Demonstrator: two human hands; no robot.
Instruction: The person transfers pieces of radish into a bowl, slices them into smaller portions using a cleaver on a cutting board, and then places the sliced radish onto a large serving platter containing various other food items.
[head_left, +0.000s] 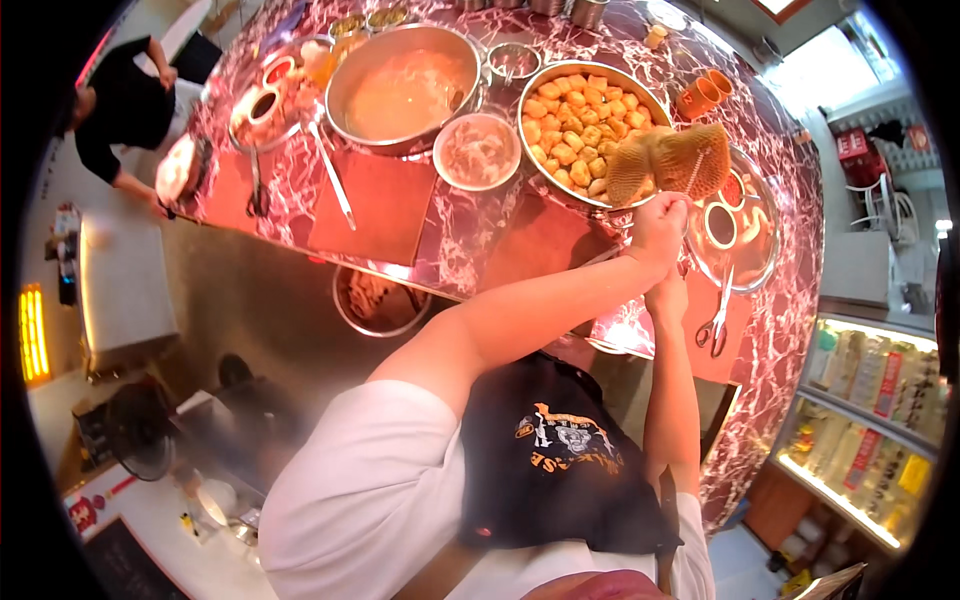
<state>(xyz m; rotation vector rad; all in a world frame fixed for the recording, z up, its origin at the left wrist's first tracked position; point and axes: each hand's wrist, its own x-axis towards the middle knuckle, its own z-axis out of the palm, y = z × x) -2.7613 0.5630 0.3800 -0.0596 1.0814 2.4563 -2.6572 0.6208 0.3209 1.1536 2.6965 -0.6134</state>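
My left hand is closed on a brown piece of honeycomb tripe, raised over the right edge of a round metal pot of golden, puffy cubes. Just below it is my right hand, partly covered by my left hand. A small dark piece, perhaps a handle, shows at its fingers; what it holds is unclear. Right of the hands lies a round metal tray with pale food and two small sauce bowls. Scissors lie on a reddish mat below the tray.
A larger pot of cloudy broth and a bowl of pale food stand left on the marbled counter. Tongs and another food tray lie further left. Orange cups stand behind. A person is at far left.
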